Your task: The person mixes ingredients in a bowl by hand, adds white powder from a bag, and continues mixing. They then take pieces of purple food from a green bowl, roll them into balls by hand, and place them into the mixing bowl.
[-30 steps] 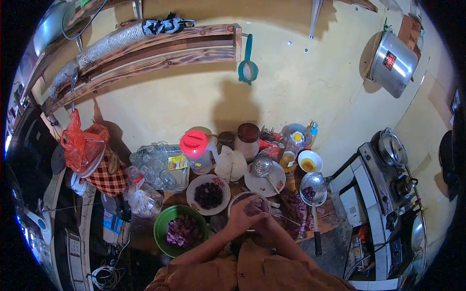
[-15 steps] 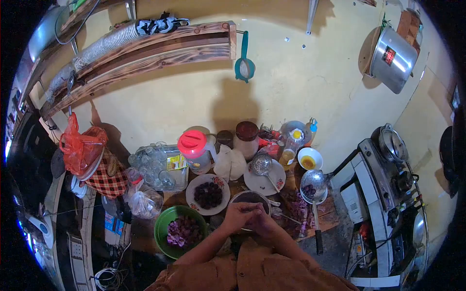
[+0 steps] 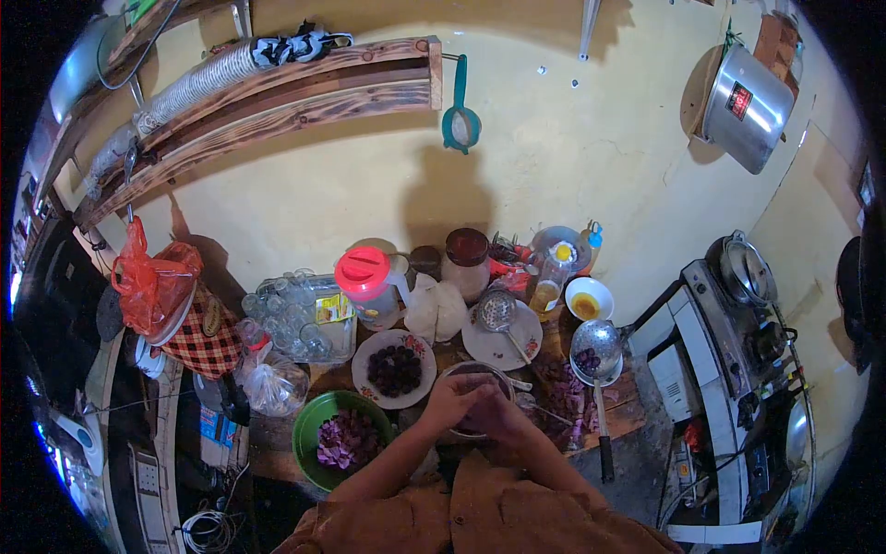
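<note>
Both hands meet over a bowl [image 3: 472,369] at the table's front middle, partly hiding it. My left hand [image 3: 452,403] has its fingers bent and pressed against my right hand [image 3: 496,412], whose fingers are also curled in. Anything between them is too small or hidden to make out. Left of the hands, dark round balls [image 3: 395,370] lie on a floral plate [image 3: 367,392]. A green bowl [image 3: 309,462] holds purple chunks [image 3: 347,439]. On the right, more purple pieces [image 3: 565,388] are spread on the table, beside a ladle [image 3: 595,343] with dark pieces in it.
Behind stand a pink-lidded pitcher [image 3: 369,286], a jar [image 3: 467,263], an oil bottle [image 3: 547,291] and a plate with a skimmer [image 3: 498,312]. Glasses on a tray [image 3: 346,346] and a plastic bag [image 3: 277,388] are at left. A stove [image 3: 715,305] stands at right.
My hands stay together over the bowl, with a slight shift of the fingers. The whole view has moved very slightly.
</note>
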The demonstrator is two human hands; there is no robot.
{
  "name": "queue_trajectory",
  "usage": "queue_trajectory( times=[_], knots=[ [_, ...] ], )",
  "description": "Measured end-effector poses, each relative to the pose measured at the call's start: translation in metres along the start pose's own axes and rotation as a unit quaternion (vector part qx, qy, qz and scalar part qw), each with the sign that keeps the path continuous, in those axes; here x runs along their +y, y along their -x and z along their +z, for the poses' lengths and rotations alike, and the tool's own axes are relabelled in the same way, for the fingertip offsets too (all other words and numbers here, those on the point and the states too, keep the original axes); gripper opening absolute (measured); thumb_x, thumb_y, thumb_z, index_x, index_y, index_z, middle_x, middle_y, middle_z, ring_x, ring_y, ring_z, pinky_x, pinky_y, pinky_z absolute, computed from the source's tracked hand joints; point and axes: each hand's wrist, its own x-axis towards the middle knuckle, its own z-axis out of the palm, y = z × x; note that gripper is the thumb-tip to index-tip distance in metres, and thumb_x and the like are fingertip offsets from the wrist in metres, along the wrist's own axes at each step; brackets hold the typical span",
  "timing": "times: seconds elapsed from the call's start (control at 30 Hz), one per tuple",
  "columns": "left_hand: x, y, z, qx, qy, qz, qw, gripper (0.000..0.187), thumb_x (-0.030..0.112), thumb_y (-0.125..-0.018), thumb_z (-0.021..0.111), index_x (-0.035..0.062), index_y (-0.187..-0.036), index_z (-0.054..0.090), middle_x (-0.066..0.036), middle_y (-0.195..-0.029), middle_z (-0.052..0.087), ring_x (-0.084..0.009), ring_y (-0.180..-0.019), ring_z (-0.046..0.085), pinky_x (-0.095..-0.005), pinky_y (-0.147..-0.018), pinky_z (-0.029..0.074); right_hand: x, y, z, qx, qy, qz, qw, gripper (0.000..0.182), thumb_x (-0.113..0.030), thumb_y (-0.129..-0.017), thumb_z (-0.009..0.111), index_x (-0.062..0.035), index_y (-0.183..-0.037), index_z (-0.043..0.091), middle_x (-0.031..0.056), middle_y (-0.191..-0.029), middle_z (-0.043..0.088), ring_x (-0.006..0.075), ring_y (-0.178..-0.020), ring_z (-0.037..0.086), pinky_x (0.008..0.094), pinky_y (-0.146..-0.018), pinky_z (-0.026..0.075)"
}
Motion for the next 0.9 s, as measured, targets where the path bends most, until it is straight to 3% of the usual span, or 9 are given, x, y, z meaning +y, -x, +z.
queue_trajectory(
  times=[0.2,0.3,0.4,0.5,0.57,0.6,0.67,0.77,0.9],
  knots=[
    [-0.008,0.000,0.003,0.041,-0.059,-0.039,0.997,0.025,0.022,-0.078,0.067,0.0020,-0.094,0.067,-0.005,-0.088,0.067,-0.0118,-0.079,0.060,-0.0261,-0.075,0.047,-0.005,0.004,0.007,-0.004,0.009,-0.006,1.000,0.059,-0.054,-0.088,0.035,-0.0099,-0.128,0.039,0.0064,-0.128,0.043,0.0217,-0.120,0.041,0.0388,-0.099,0.033],
    [-0.016,0.004,0.010,0.071,-0.054,-0.012,0.996,0.024,0.021,-0.079,0.067,0.0019,-0.093,0.068,-0.006,-0.086,0.067,-0.0113,-0.079,0.060,-0.0260,-0.074,0.047,0.004,0.003,0.000,0.049,-0.001,-0.010,0.999,0.056,-0.052,-0.090,0.034,-0.0097,-0.126,0.040,0.0055,-0.126,0.045,0.0205,-0.118,0.042,0.0368,-0.097,0.036],
    [-0.021,0.006,0.015,0.117,0.024,-0.014,0.993,0.020,0.017,-0.079,0.067,0.0010,-0.091,0.068,-0.006,-0.084,0.067,-0.0091,-0.074,0.059,-0.0238,-0.070,0.047,0.004,0.002,-0.003,0.045,-0.014,-0.003,0.999,0.056,-0.052,-0.090,0.033,-0.0102,-0.126,0.041,0.0048,-0.125,0.046,0.0212,-0.117,0.044,0.0386,-0.096,0.036],
    [-0.027,0.008,0.015,0.126,-0.005,-0.024,0.992,0.018,0.015,-0.080,0.065,0.0005,-0.091,0.067,-0.005,-0.084,0.066,-0.0090,-0.074,0.059,-0.0242,-0.070,0.047,0.009,-0.002,-0.015,0.065,-0.046,0.026,0.996,0.060,-0.056,-0.088,0.032,-0.0095,-0.125,0.042,0.0058,-0.125,0.047,0.0221,-0.116,0.045,0.0418,-0.095,0.037],
    [-0.036,0.009,0.019,0.088,0.036,-0.047,0.994,0.018,0.014,-0.082,0.063,-0.0002,-0.092,0.066,-0.004,-0.085,0.066,-0.0087,-0.075,0.058,-0.0243,-0.071,0.047,0.014,-0.007,-0.031,-0.034,-0.075,0.035,0.996,0.075,-0.066,-0.082,0.034,-0.0090,-0.131,0.035,0.0086,-0.126,0.046,0.0243,-0.117,0.044,0.0454,-0.095,0.036],
    [-0.035,0.010,0.020,0.088,0.036,-0.047,0.994,0.018,0.014,-0.082,0.063,-0.0002,-0.092,0.066,-0.004,-0.085,0.066,-0.0087,-0.075,0.058,-0.0243,-0.071,0.047,0.009,-0.004,-0.026,-0.034,-0.075,0.034,0.996,0.075,-0.066,-0.082,0.034,-0.0090,-0.131,0.035,0.0086,-0.126,0.046,0.0243,-0.117,0.044,0.0454,-0.095,0.036],
    [-0.029,0.013,0.023,0.067,0.016,-0.016,0.998,0.019,0.014,-0.082,0.062,-0.0003,-0.094,0.066,-0.006,-0.087,0.066,-0.0098,-0.077,0.059,-0.0249,-0.073,0.046,-0.006,0.002,-0.010,0.032,-0.085,0.036,0.995,0.093,-0.076,-0.072,0.035,-0.0098,-0.137,0.024,0.0109,-0.129,0.043,0.0271,-0.118,0.042,0.0471,-0.096,0.034],
    [-0.018,0.015,0.024,0.056,0.042,-0.030,0.997,0.022,0.015,-0.079,0.065,-0.0006,-0.094,0.066,-0.007,-0.086,0.066,-0.0112,-0.078,0.059,-0.0258,-0.074,0.047,-0.002,0.001,-0.017,0.020,-0.080,0.036,0.996,0.104,-0.080,-0.066,0.036,-0.0099,-0.139,0.016,0.0118,-0.131,0.039,0.0289,-0.119,0.042,0.0482,-0.096,0.034],
    [-0.026,0.018,0.026,0.048,-0.065,0.021,0.997,0.027,0.018,-0.077,0.068,-0.0013,-0.095,0.065,-0.009,-0.085,0.066,-0.0132,-0.079,0.060,-0.0268,-0.074,0.047,-0.005,0.006,-0.007,0.049,-0.079,0.033,0.995,0.093,-0.077,-0.069,0.038,-0.0099,-0.134,0.027,0.0119,-0.125,0.045,0.0292,-0.115,0.044,0.0506,-0.095,0.033]
  ],
)
